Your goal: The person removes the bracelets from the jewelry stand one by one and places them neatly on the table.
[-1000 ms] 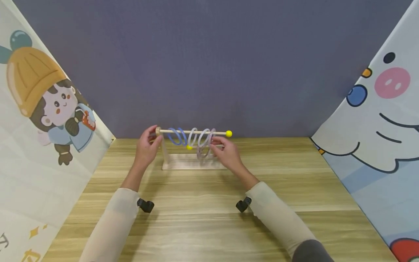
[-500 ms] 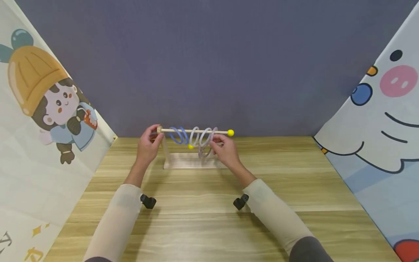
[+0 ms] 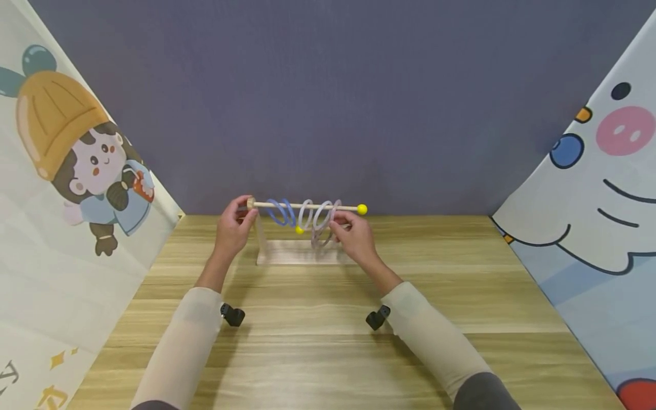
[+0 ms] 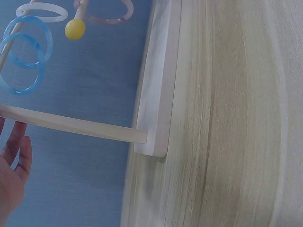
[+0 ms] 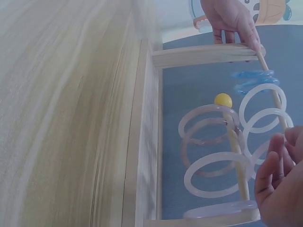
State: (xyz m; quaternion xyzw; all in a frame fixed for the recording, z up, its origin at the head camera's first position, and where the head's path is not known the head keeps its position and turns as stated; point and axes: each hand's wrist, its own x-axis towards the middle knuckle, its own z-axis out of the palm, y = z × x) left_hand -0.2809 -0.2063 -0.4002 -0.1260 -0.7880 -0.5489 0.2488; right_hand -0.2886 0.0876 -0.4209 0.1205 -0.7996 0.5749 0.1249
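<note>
Almost nothing changes: the left hand keeps gripping the slender pale wooden post near its top, the right fingertips still pinch a pale purple, plastic-looking ring, and that ring remains around the straight, yellow-tipped upper wooden rod.

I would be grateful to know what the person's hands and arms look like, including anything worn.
The left hand and right hand are ungloved. The left sleeve and right sleeve are cream, with dark grey fabric further up. A small black camera juts out at each cuff.
</note>
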